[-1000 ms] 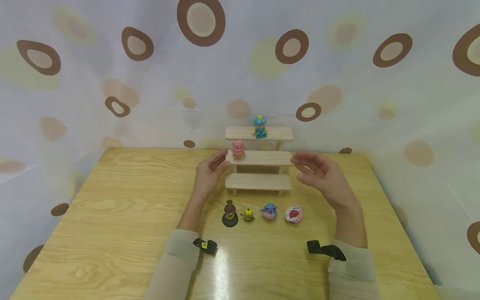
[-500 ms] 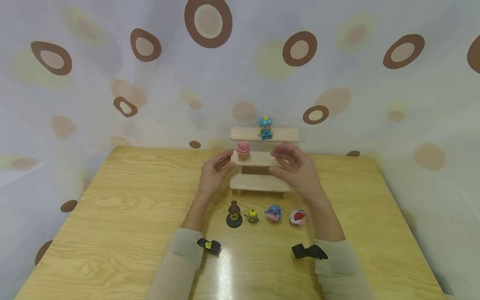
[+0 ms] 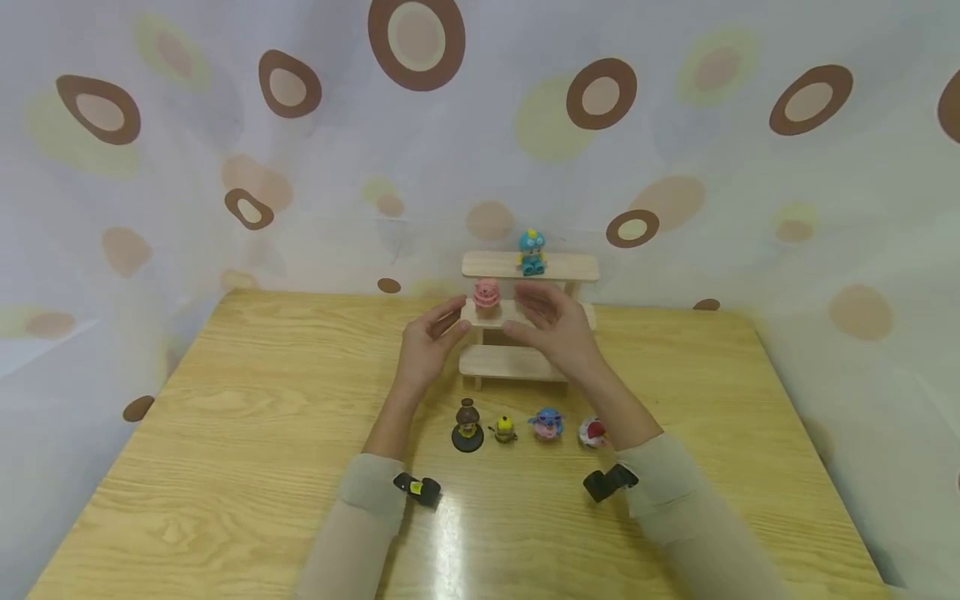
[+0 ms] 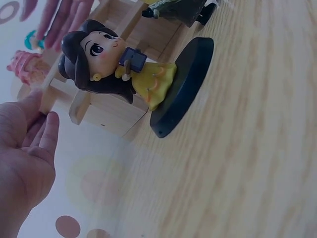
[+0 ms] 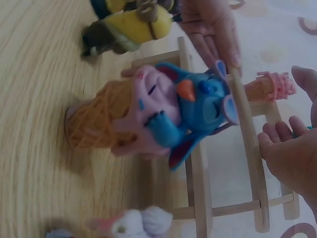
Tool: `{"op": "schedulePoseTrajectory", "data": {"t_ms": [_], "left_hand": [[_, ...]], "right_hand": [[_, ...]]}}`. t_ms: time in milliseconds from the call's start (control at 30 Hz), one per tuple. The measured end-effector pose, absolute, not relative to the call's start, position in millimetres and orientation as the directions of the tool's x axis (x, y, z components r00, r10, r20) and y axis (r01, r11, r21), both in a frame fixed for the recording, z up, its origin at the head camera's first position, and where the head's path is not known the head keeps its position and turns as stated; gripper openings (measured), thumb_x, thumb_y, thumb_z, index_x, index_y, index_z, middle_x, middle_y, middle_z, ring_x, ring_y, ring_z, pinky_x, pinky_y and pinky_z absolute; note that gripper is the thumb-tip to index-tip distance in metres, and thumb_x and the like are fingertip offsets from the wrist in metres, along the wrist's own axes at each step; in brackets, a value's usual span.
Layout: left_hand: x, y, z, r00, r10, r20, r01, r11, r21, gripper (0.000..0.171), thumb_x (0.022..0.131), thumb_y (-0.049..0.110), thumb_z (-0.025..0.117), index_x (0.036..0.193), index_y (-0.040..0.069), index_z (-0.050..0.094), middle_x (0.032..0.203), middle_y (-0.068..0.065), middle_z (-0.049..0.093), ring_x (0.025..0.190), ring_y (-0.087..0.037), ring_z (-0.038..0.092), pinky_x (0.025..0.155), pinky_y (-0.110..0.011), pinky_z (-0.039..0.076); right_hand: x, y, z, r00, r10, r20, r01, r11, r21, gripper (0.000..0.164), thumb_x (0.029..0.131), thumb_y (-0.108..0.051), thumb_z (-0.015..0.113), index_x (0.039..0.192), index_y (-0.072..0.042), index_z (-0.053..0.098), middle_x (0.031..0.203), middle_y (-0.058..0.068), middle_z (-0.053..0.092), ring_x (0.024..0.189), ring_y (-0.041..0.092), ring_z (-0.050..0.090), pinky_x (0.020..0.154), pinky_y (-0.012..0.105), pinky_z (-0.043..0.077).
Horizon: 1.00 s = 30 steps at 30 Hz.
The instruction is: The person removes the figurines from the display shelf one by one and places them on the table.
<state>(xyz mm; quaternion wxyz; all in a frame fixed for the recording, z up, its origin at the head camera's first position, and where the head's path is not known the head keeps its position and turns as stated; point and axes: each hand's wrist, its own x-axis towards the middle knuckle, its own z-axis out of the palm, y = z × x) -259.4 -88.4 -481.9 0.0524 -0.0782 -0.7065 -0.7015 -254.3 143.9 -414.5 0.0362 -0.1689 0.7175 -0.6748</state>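
A three-tier wooden display shelf (image 3: pixel 510 360) stands at the back of the table. A pink ice cream cone figurine (image 3: pixel 487 293) is upright near the left end of its middle tier. My left hand (image 3: pixel 427 346) holds that tier's left end between thumb and fingers, also visible in the left wrist view (image 4: pixel 25 153). Over the middle tier, my right hand (image 3: pixel 562 333) reaches toward the pink figurine with loosely bent fingers; the right wrist view shows a gap between its fingers (image 5: pixel 280 134) and the figurine. A blue doll figurine (image 3: pixel 532 254) sits on the top tier.
In front of the shelf stand a brown-haired girl figurine on a black base (image 3: pixel 467 429), a yellow figurine (image 3: pixel 504 429), a blue long-eared figurine on a cone (image 3: pixel 547 423) and a white-and-red figurine (image 3: pixel 591 432), partly behind the right forearm. A patterned cloth (image 3: pixel 322 183) hangs behind the table.
My right hand has left the shelf's right end and moved left across the middle tier toward the pink figurine. My left hand stays at the left end. The head view has shifted slightly.
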Motion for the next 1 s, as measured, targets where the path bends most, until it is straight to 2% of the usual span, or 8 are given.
{"op": "schedulePoseTrajectory", "data": {"t_ms": [133,300,633,800,1000], "left_hand": [[-258.7,-90.1,-481.4,-0.984,0.038,0.175,0.175,-0.009,0.984,0.046,0.101,0.013,0.074,0.145,0.006,0.064,0.153,-0.008,0.059,0.142,-0.028,0.056,0.106,-0.026,0.056],[-258.9,-90.7,-482.1,-0.984,0.049,0.174,0.173,-0.021,0.985,0.047,0.101,0.014,0.075,0.145,0.007,0.063,0.154,-0.008,0.058,0.143,-0.028,0.055,0.108,-0.028,0.055],[-259.0,-87.3,-481.5,-0.983,0.044,0.181,0.18,-0.019,0.983,0.045,0.101,0.013,0.074,0.144,0.009,0.065,0.152,-0.005,0.06,0.142,-0.025,0.056,0.107,-0.026,0.055],[-258.6,-86.7,-480.6,-0.981,0.043,0.187,0.187,-0.01,0.982,0.045,0.101,0.014,0.074,0.145,0.008,0.065,0.151,-0.006,0.061,0.141,-0.026,0.057,0.107,-0.027,0.055],[-259.2,-87.4,-480.5,-0.982,0.034,0.184,0.184,-0.021,0.983,0.044,0.101,0.01,0.074,0.144,0.005,0.065,0.15,-0.009,0.061,0.142,-0.032,0.056,0.107,-0.027,0.056]], "right_hand": [[-260.6,137.6,-415.5,-0.943,-0.286,0.172,-0.184,0.016,-0.983,0.063,0.093,0.001,0.081,0.149,0.003,0.052,0.154,0.02,0.052,0.146,0.031,0.05,0.122,0.036,0.045],[-264.9,130.5,-413.3,-0.942,-0.29,0.169,-0.193,0.056,-0.98,0.063,0.093,-0.006,0.083,0.149,-0.002,0.054,0.151,0.014,0.057,0.143,0.028,0.053,0.121,0.036,0.046],[-266.3,115.4,-413.1,-0.947,-0.273,0.167,-0.188,0.05,-0.981,0.061,0.093,-0.006,0.083,0.147,-0.001,0.056,0.145,0.015,0.062,0.137,0.029,0.059,0.115,0.034,0.051],[-268.2,108.9,-412.1,-0.945,-0.258,0.203,-0.23,0.081,-0.97,0.056,0.094,-0.006,0.082,0.145,-0.003,0.059,0.139,0.015,0.065,0.132,0.029,0.062,0.113,0.035,0.053],[-270.6,104.5,-413.8,-0.954,-0.224,0.199,-0.231,0.125,-0.965,0.048,0.095,-0.008,0.081,0.139,-0.004,0.064,0.136,0.012,0.067,0.127,0.029,0.066,0.106,0.035,0.058]]}}
